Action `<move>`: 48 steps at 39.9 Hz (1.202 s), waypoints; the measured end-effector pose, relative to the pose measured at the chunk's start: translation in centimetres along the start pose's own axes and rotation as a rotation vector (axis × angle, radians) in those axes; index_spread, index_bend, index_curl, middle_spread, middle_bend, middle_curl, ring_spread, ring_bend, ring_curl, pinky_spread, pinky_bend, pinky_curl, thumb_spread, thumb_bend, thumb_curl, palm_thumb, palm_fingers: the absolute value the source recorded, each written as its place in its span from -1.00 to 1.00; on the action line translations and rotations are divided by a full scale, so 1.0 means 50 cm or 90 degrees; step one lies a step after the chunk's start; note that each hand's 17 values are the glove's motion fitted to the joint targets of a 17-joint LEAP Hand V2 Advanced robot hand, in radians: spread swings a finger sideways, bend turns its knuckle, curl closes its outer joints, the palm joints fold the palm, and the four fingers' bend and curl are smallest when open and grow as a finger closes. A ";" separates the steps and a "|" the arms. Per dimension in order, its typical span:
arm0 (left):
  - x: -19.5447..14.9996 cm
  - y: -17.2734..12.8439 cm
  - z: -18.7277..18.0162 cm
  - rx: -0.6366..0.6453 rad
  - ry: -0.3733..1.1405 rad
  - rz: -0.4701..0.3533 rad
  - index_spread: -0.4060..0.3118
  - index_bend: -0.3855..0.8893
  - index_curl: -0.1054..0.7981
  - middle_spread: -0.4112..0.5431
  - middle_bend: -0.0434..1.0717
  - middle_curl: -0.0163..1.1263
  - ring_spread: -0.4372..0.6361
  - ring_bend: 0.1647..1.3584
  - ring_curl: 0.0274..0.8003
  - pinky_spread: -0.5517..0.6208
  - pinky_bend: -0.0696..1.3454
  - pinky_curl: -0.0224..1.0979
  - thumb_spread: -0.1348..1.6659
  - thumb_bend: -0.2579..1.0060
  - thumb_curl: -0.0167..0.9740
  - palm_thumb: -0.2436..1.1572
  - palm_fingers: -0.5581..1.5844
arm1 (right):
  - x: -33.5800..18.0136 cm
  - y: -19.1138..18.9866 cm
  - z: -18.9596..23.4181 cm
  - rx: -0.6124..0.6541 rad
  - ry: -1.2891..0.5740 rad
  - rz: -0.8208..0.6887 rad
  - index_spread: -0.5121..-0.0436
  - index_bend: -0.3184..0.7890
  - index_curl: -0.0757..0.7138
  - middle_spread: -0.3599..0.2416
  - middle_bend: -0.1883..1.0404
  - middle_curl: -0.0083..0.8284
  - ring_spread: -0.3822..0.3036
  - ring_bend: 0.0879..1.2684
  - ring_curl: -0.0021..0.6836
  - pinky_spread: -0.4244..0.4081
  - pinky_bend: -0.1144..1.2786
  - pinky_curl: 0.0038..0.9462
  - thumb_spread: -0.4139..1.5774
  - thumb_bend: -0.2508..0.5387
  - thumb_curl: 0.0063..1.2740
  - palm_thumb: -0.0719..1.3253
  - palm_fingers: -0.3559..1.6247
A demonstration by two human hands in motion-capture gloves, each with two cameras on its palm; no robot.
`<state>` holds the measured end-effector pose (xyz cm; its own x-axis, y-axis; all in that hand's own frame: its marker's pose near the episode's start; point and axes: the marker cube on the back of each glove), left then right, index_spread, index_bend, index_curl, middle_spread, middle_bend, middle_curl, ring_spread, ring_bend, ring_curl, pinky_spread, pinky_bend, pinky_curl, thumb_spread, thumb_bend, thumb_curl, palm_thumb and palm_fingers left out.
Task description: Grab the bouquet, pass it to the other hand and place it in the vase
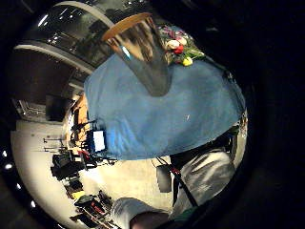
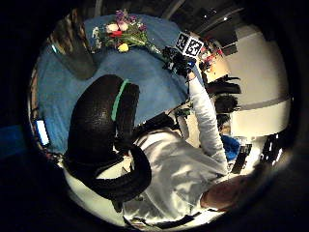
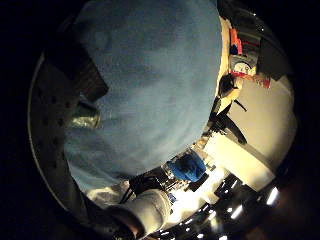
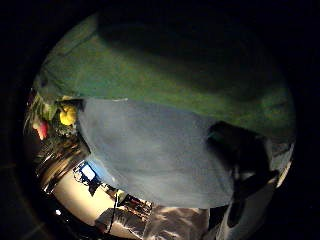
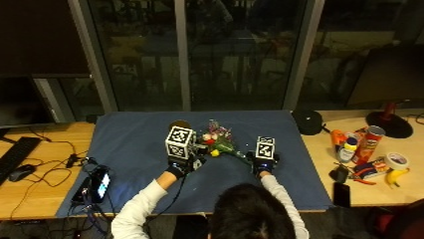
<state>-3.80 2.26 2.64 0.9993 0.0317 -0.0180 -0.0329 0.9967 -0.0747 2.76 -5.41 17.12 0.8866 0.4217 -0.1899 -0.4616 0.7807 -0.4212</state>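
Bouquet (image 5: pixel 216 139) lies on cloth (image 5: pixel 132 144) — between both hands.

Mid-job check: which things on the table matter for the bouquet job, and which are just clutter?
Job things: mixed-flower bouquet lying on the blue cloth; shiny metal vase; left hand; right hand.

Clutter: red crisp tube, yellow banana, tape roll, black keyboard, mouse.

No text, label or number can be read anywhere.

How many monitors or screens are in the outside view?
3, maybe more hidden. One monitor at the left edge, another monitor on a red stand at right, and a lit phone at the blue cloth's left edge.
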 end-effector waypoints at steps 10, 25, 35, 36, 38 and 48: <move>-0.019 0.000 -0.010 -0.010 -0.013 -0.019 0.22 -0.21 -0.24 0.09 -0.57 -0.30 0.13 -0.39 -0.25 0.23 -0.31 -0.29 0.49 -0.62 -0.36 -0.25 -0.13 | 0.033 -0.031 -0.052 0.242 -0.114 0.017 0.16 -0.12 0.02 -0.45 0.01 0.19 -0.56 -0.06 0.22 -0.62 -0.03 -0.25 0.48 -0.03 -0.37 0.59 0.77; -0.018 -0.078 -0.112 -0.145 0.371 0.014 0.23 -0.19 -0.21 0.08 -0.58 -0.30 0.11 -0.41 -0.26 0.22 -0.32 -0.29 0.49 -0.62 -0.36 -0.24 -0.10 | 0.036 0.021 -0.192 0.419 -0.495 -0.027 0.28 0.41 0.41 -0.40 0.51 0.48 -0.46 0.35 0.54 -0.57 0.08 -0.07 0.29 -0.40 -0.32 0.50 0.88; -0.005 -0.127 -0.255 0.012 0.416 -0.053 0.32 -0.21 -0.22 0.12 -0.58 -0.29 0.13 -0.40 -0.25 0.24 -0.29 -0.28 0.50 -0.61 -0.36 -0.21 -0.09 | 0.014 0.062 -0.285 0.497 -0.616 -0.087 0.32 0.44 0.52 -0.38 0.61 0.52 -0.43 0.46 0.61 -0.56 0.18 0.01 0.13 -0.41 -0.19 0.55 0.80; -0.003 -0.144 -0.250 0.021 0.425 -0.066 0.32 -0.21 -0.22 0.12 -0.59 -0.30 0.13 -0.40 -0.25 0.24 -0.29 -0.28 0.49 -0.61 -0.35 -0.20 -0.09 | 0.006 0.059 -0.290 0.500 -0.637 -0.102 0.32 0.44 0.53 -0.38 0.61 0.53 -0.43 0.47 0.61 -0.56 0.18 0.02 0.12 -0.42 -0.18 0.55 0.80; 0.007 -0.175 -0.233 0.018 0.455 -0.078 0.33 -0.20 -0.22 0.14 -0.60 -0.30 0.14 -0.40 -0.25 0.24 -0.30 -0.28 0.49 -0.61 -0.35 -0.19 -0.10 | -0.010 0.050 -0.297 0.507 -0.676 -0.129 0.32 0.44 0.55 -0.37 0.62 0.53 -0.43 0.48 0.62 -0.56 0.19 0.02 0.10 -0.42 -0.16 0.55 0.80; 0.105 -0.321 -0.143 -0.040 0.725 -0.064 0.55 -0.27 -0.29 0.34 -0.63 -0.33 0.28 -0.29 -0.21 0.34 -0.24 -0.26 0.37 -0.63 -0.32 -0.17 -0.28 | -0.109 0.052 -0.336 0.562 -0.803 -0.255 0.32 0.43 0.60 -0.36 0.65 0.53 -0.42 0.51 0.62 -0.56 0.23 0.06 0.00 -0.42 -0.06 0.56 0.77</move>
<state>1.88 -14.13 -3.40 0.4036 -0.1667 -0.8996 0.0130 0.9842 -0.1766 -2.77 -13.43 2.15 0.5648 -0.1232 0.8160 -0.4832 0.7522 0.4480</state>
